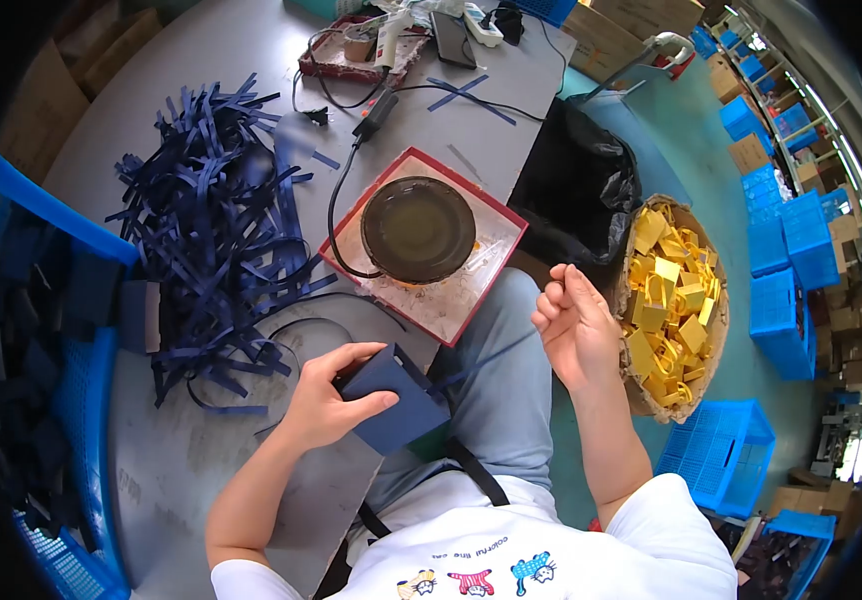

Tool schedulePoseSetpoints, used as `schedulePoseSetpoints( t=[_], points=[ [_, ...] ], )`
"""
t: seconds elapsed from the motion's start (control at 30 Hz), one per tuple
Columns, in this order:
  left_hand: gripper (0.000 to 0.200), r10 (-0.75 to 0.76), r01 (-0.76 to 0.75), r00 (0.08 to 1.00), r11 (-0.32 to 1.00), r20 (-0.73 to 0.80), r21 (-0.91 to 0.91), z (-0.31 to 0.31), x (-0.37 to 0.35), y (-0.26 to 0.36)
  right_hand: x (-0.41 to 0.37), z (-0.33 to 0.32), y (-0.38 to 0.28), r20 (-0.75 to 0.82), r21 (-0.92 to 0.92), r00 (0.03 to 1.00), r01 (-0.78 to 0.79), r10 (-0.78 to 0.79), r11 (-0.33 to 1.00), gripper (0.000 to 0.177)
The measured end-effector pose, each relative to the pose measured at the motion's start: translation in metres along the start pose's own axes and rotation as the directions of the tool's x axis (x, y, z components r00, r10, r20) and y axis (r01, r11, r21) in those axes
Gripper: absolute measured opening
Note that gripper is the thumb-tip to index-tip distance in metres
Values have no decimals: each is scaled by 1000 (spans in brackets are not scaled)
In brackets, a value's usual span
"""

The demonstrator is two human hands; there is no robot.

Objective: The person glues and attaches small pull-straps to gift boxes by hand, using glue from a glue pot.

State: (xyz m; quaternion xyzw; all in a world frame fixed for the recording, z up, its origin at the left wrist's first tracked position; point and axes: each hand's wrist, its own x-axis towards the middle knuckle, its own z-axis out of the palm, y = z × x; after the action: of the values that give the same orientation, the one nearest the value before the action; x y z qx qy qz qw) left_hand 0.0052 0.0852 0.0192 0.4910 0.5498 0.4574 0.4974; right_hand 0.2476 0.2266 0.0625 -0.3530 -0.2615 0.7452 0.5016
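Observation:
My left hand [329, 397] grips a dark blue box [397, 402] above the table's edge and my lap, thumb on its near face. A narrow blue ribbon [486, 362] runs from the right side of the box up toward my right hand [583, 325]. That hand is raised right of my knee, its thumb and forefinger pinched together at the ribbon's end. A big heap of blue ribbon strips [216, 230] lies on the table to the left. Beyond the box, a round dark pot [418, 230] sits in a red-rimmed square tray [496, 235].
A carton of yellow boxes [673, 300] and a black-lined bin [576, 180] stand at the right. Blue crates [91, 400] with dark boxes are at the left. A cable [335, 200] crosses the table [166, 460] to the pot. An empty blue crate [716, 452] is on the floor.

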Motion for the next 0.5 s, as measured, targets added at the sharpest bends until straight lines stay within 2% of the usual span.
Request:
schedulePoseSetpoints(
  t=[0.03,0.07,0.1,0.17,0.27,0.4,0.5],
  points=[
    [47,11,-11,1000,1000,14,-8,1,0,-1,3,-3,1,146,18,987,-77,73,997,17],
    [47,4,-4,1000,1000,7,-7,1,-1,-2,7,-3,4,112,-66,993,-36,43,997,18],
    [47,3,-3,1000,1000,25,1,2,-1,-3,9,2,5,114,-65,992,-45,53,997,18],
    [48,-3,2,999,1000,36,8,2,-1,-3,12,15,6,-48,-244,998,-57,47,968,18],
    [48,9,-11,999,1000,47,29,2,-2,-4,17,9,17,74,-401,991,-70,109,913,20],
    [48,16,-17,998,1000,64,15,3,-2,-3,22,21,33,44,-516,996,-40,74,856,21],
    [48,10,-12,998,1000,70,24,3,-2,-4,27,28,40,31,-522,997,-39,64,852,20]
  ],
)
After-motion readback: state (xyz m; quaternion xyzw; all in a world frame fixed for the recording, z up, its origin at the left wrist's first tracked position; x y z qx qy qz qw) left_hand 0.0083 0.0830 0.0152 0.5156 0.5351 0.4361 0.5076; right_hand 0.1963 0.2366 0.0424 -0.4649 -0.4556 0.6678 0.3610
